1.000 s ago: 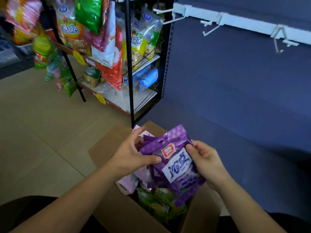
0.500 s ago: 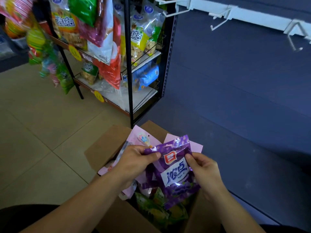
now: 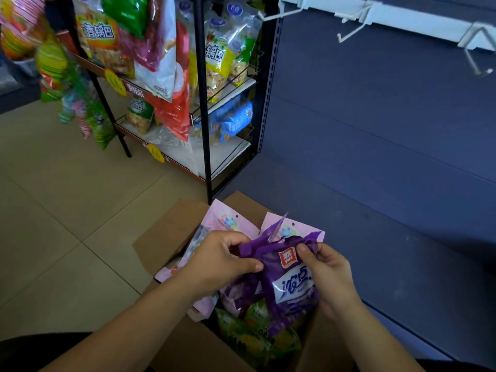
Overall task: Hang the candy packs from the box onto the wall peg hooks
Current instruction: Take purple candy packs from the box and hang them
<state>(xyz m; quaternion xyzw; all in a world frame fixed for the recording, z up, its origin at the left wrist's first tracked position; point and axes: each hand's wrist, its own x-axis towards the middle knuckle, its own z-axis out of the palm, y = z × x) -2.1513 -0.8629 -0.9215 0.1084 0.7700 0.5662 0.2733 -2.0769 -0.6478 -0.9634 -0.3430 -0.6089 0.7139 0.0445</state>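
A purple candy pack (image 3: 291, 280) with a white label is held over the open cardboard box (image 3: 161, 234) at the bottom centre. My left hand (image 3: 217, 261) pinches its upper left part, thumb on the front. My right hand (image 3: 328, 275) grips its right edge, thumb near the red logo. The pack's top is crumpled and folded. Pink packs (image 3: 228, 218) and green packs (image 3: 249, 334) lie in the box beneath. White peg hooks (image 3: 351, 29) stick out from a white rail on the dark blue wall, top right, and carry nothing.
A black wire shelf rack (image 3: 204, 103) full of snack bags stands left of the wall, just behind the box. More bags hang at the far left (image 3: 51, 73). Beige tiled floor (image 3: 67, 210) spreads to the left. A low blue ledge (image 3: 402, 264) runs along the wall.
The purple pack's top has been folded and crumpled between both hands. My right thumb has moved up to the logo. The view has tilted slightly, bringing the hooks lower in frame.
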